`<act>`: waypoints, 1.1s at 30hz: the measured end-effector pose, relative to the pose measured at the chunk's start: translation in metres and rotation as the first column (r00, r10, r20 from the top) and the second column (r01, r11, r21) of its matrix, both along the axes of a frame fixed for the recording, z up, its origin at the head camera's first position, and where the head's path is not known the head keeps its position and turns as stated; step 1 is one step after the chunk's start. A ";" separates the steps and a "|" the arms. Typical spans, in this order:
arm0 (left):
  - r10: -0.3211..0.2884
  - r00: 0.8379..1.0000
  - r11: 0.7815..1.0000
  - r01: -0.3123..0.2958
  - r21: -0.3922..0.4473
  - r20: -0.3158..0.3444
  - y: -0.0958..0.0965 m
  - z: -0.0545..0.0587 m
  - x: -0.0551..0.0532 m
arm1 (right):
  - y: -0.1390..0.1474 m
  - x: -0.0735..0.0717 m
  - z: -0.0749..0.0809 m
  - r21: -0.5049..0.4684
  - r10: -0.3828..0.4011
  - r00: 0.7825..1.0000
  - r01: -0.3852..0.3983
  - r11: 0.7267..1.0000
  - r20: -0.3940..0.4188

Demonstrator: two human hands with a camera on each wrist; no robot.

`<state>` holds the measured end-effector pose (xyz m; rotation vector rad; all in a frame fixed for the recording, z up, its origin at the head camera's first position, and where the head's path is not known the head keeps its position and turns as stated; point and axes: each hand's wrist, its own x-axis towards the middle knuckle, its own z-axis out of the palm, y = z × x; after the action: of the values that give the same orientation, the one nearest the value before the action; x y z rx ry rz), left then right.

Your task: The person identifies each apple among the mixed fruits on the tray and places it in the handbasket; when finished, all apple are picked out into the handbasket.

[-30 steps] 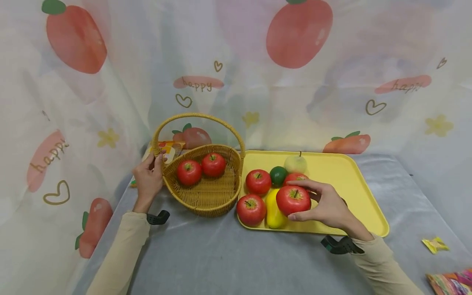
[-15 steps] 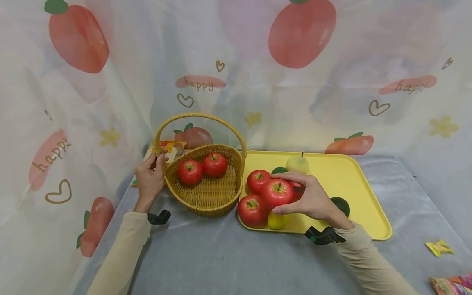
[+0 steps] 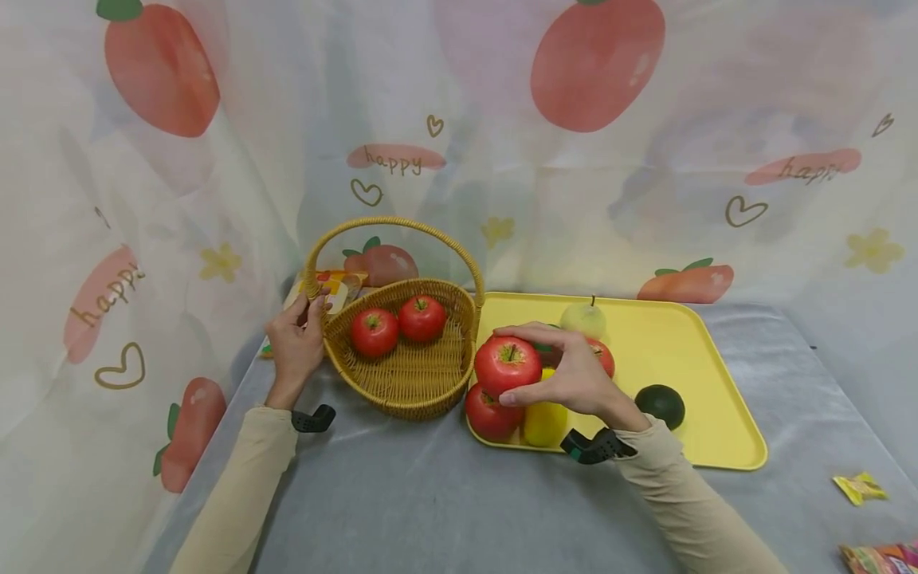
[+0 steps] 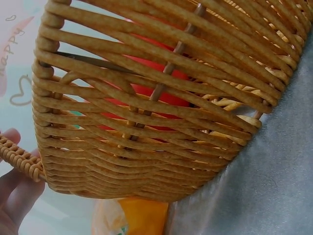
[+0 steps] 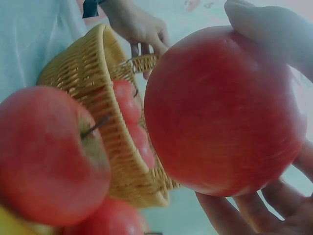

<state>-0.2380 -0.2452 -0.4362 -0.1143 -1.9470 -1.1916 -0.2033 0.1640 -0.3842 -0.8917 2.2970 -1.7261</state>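
The left hand (image 3: 297, 343) is gripping the wicker basket (image 3: 402, 395) by its rim, two apples (image 3: 397, 325) already lying inside; the right hand (image 3: 574, 375) is holding a third red apple (image 3: 508, 364) clasped above the yellow tray (image 3: 717, 430), where more fruit is waiting

- I see a pale pear (image 3: 583, 319) at the far side of the yellow tray (image 3: 717, 430)
- A dark avocado (image 3: 660, 404) lies on this tray
- I see a small yellow wrapper (image 3: 859, 487) on the grey cloth (image 3: 430, 502)

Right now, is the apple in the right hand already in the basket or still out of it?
Out. The right hand holds the apple above the yellow tray, beside the basket.
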 end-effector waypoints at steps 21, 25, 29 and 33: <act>-0.016 0.999 1.000 0.016 -0.011 -0.038 0.011 0.017 0.012 | -0.052 -0.008 0.007 0.003 0.112 0.992 -0.113 0.994 0.049; -0.009 1.000 1.000 0.009 -0.013 -0.026 0.015 0.023 0.018 | -0.062 -0.010 0.009 -0.005 0.126 0.991 -0.126 0.992 0.042; -0.019 1.000 1.000 0.019 0.000 -0.021 0.017 0.026 0.020 | -0.073 -0.013 0.011 -0.003 0.129 0.990 -0.129 0.992 0.051; -0.028 0.999 1.000 0.028 0.011 -0.022 0.017 0.028 0.021 | -0.082 -0.017 0.011 0.023 0.125 0.990 -0.127 0.992 0.068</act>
<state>-0.2170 -0.2281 -0.4087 -0.1483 -1.9247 -1.2146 -0.2202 0.0819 -0.3729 -0.9377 2.1671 -1.6435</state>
